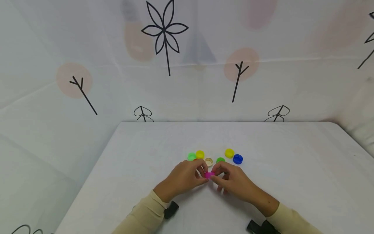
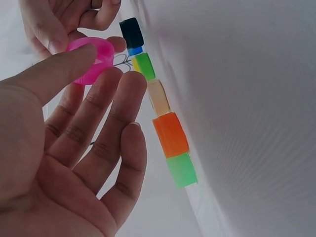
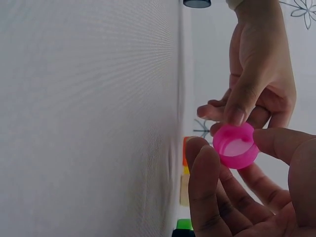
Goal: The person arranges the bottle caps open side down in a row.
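Both hands meet over the front middle of the table around a pink bottle cap (image 1: 208, 175). My left hand (image 1: 185, 175) pinches one side of it, with the thumb reaching over the rim in the left wrist view. On the opposite side, my right hand (image 1: 233, 180) holds the cap between thumb and fingers. In the right wrist view the pink cap's hollow side (image 3: 237, 160) faces the camera. Just beyond the hands lie a beige cap (image 1: 208, 162), a green cap (image 1: 220, 160) and an orange cap (image 1: 196, 159), the last mostly hidden by the left hand.
Farther back on the white table (image 1: 140, 146) are a light green cap (image 1: 191, 157), two yellow caps, one left (image 1: 200, 154) and one right (image 1: 229, 153), and a blue cap (image 1: 238, 159). A dark cap (image 2: 132, 32) shows in the left wrist view. Patterned cloth hangs behind.
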{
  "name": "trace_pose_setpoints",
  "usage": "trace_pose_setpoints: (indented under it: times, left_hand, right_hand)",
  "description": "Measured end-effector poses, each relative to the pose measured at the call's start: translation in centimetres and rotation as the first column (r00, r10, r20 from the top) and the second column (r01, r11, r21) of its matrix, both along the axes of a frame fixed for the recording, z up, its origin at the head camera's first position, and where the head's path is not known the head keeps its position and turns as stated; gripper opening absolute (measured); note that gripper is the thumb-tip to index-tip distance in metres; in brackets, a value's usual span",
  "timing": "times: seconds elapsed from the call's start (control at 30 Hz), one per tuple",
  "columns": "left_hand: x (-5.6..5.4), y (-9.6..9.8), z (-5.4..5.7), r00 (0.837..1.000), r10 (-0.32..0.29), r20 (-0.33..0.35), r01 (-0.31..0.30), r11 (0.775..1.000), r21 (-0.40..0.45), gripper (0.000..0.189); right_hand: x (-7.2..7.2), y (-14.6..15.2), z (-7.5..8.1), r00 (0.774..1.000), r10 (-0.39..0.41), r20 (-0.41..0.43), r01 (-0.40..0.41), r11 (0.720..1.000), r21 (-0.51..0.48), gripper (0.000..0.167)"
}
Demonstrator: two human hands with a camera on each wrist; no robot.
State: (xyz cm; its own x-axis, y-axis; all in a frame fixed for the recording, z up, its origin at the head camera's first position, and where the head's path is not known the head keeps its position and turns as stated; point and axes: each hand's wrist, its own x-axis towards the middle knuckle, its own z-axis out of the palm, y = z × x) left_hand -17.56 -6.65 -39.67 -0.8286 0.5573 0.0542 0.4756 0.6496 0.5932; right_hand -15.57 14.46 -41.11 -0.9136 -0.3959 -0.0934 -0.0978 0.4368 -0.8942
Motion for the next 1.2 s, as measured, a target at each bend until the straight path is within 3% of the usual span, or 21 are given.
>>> trace_pose_setpoints:
  times: [0.3, 0.5, 0.77, 1.2]
  left_hand:
    - [0.0, -0.6, 0.4, 0.997, -0.044, 0.065, 0.042, 0.999, 0.023, 0.02]
    - [-0.1, -0.9, 0.4, 0.997, -0.042, 0.071, 0.039, 0.998, 0.046, 0.018]
    - [-0.3, -1.0, 0.7, 0.983, -0.026, 0.184, 0.02, 0.999, 0.039, 0.032]
    - [-0.5, -1.4, 1.3, 0.988, -0.025, 0.152, 0.026, 1.0, 0.001, 0.028]
  right_hand:
    - [0.2, -0.1, 0.1, 1.0, 0.004, -0.01, -0.004, 1.0, -0.005, 0.031]
    - [0.2, -0.1, 0.1, 0.999, 0.01, -0.034, -0.01, 1.0, -0.005, 0.026]
    - [0.1, 0.0, 0.0, 0.999, 0.024, -0.041, -0.025, 0.999, -0.026, 0.03]
    - [0.3, -0.4, 0.3, 1.0, 0.001, -0.026, -0.002, 0.999, -0.047, 0.038]
